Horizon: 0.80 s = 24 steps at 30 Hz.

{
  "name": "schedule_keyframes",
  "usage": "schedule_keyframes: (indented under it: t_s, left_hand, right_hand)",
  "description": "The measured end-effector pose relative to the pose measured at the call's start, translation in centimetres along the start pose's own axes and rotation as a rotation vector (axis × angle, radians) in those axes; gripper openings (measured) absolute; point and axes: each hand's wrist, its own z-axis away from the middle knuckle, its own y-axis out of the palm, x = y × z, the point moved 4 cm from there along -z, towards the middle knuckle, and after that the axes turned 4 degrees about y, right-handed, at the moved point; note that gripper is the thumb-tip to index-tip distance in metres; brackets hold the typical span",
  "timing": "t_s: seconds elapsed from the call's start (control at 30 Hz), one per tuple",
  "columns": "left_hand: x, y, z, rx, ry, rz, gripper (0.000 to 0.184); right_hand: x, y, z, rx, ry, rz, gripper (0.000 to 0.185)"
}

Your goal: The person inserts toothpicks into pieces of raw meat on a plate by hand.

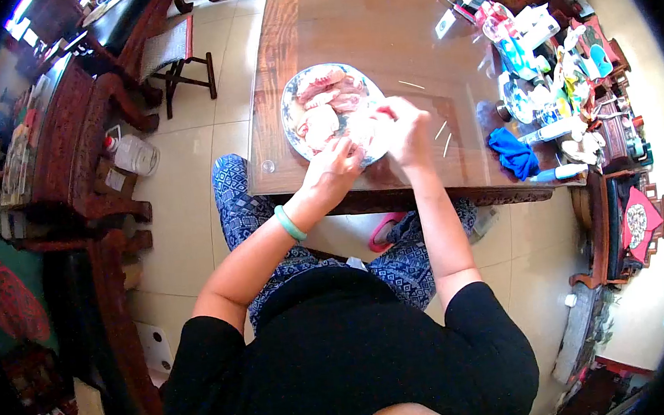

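Note:
A round plate (291, 118) with a blue-patterned rim lies near the table's front edge. Several pale pink pieces of raw meat (319, 126) rest on it, possibly chicken. My left hand (335, 172), below a pale green bangle (289, 223), has its fingers closed on a piece of raw meat at the plate's front. Over the plate's right side, my right hand (409, 133) is closed in a pinch beside the same piece. What sits between its fingertips is too small and overexposed to make out.
The glass-topped wooden table (348, 19) shows thin pale streaks right of the plate. A blue cloth (512, 153) and cluttered bottles and packets line its right side. On the floor to the left are a stool (174, 60) and a plastic jug (134, 153).

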Motion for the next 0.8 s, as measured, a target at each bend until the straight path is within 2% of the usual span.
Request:
schedule_keyframes:
  t_s: [0.1,0.23,0.3,0.4,0.53,0.63,0.77,0.8]
  left_hand:
    - [-0.4,-0.8,-0.1,-0.024,-0.005,0.022,0.031]
    - [-0.3,-0.5,-0.1,-0.029,0.02,-0.029,0.031]
    - [-0.5,-0.9,-0.3,-0.019,0.02,0.016,0.019]
    - [-0.6,-1.1,-0.3,-0.052,0.054,-0.015,0.018]
    - [-0.4,-0.6,-0.1,0.014,0.007,0.008,0.019]
    - [-0.2,-0.3,0.2,-0.074,0.027,0.002,0.03]
    - [-0.3,-0.2,0.1,0.009,0.051,-0.064,0.031]
    - [-0.5,-1.0,-0.5,0.018,0.003,-0.023,0.032]
  right_hand:
    - [-0.4,0.6,-0.3,0.052,-0.026,0.015,0.009]
    - [0.0,-0.3,-1.2,-0.01,0.008,-0.028,0.009]
    - [-1.1,0.5,-1.0,0.013,0.025,0.049,0.009]
    - [-1.4,0.5,-1.4,0.025,-0.019,0.054,0.008]
    - [-0.7,0.0,-1.4,-0.026,0.033,-0.002,0.007]
    - [-1.2,0.3,-1.3,0.001,-0.042,0.128,0.007]
    - [-1.4,0.3,-1.5,0.036,-0.044,0.133,0.008]
    - [-1.4,0.2,-1.6,0.033,-0.038,0.133,0.008]
